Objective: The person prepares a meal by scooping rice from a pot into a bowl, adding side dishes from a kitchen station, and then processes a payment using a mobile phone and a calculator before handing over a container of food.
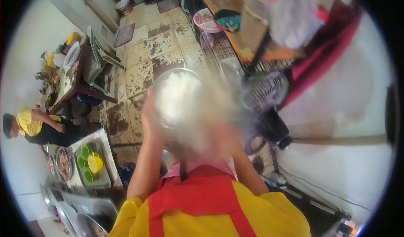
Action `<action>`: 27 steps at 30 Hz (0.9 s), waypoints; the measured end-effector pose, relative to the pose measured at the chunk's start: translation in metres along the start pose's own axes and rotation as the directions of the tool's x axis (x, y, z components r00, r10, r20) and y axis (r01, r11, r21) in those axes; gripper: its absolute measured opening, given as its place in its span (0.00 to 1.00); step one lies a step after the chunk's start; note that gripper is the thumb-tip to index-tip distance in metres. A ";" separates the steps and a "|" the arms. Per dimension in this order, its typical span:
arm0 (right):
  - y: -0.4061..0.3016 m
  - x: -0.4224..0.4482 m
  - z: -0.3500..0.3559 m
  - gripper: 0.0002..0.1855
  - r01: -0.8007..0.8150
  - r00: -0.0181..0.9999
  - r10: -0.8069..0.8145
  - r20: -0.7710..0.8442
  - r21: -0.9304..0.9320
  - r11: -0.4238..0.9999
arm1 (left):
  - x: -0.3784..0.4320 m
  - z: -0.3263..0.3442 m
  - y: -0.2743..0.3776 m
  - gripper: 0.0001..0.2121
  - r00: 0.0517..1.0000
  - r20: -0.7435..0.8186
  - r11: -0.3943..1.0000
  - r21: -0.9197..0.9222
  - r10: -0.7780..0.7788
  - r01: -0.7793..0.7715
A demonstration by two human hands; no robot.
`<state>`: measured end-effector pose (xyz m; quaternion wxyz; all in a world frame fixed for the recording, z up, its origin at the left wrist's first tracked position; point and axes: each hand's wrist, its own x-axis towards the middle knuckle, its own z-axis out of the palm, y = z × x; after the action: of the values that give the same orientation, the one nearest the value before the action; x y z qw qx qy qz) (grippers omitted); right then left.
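Note:
A round metal bowl [160, 76] filled with white rice [178, 95] is held in front of my chest. My left hand [151, 114] grips the bowl's left side. On the other side my right hand [224, 139] is heavily blurred, close to a pale, blurred shape [217, 98] that overlaps the bowl's right part. What that shape is, and whether my right hand holds it, cannot be told. The bowl's underside is hidden.
A co-worker [34, 123] is at the left, by a table with a tray [107, 174] of green and yellow cups. A standing fan [265, 91] is close on the right, near a wooden table [233, 44]. Dark stains mark the tiled floor [135, 76].

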<state>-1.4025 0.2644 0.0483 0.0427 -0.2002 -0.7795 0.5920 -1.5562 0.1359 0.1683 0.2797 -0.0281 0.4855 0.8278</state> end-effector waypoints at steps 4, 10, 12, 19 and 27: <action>0.006 0.115 0.033 0.17 0.144 0.987 -0.130 -0.093 0.155 0.977 | 0.084 -0.028 0.042 0.26 0.999 0.050 0.999 -0.050 0.011 -0.009; -0.106 0.264 0.074 0.15 0.087 0.993 -0.071 -0.098 0.170 0.982 | 0.178 -0.053 0.138 0.26 0.994 -0.111 0.992 -0.125 0.003 -0.017; -0.132 0.308 0.092 0.17 0.252 0.968 -0.235 -0.092 0.373 0.893 | 0.213 -0.077 0.162 0.28 0.994 -0.095 0.985 -0.161 0.049 -0.063; -0.148 0.471 0.183 0.07 0.034 0.997 -0.058 0.052 0.390 0.920 | 0.318 -0.183 0.231 0.28 0.921 -0.278 0.958 -0.006 0.273 -0.286; -0.244 0.632 0.334 0.05 -0.098 0.746 -0.073 0.662 0.218 0.971 | 0.377 -0.333 0.298 0.27 0.852 -0.465 0.890 -0.245 0.239 -0.384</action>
<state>-2.1471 0.1375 0.0709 -0.2180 0.0254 -0.6652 0.7137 -2.0947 -0.0834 0.1077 0.0193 -0.1727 0.3870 0.9055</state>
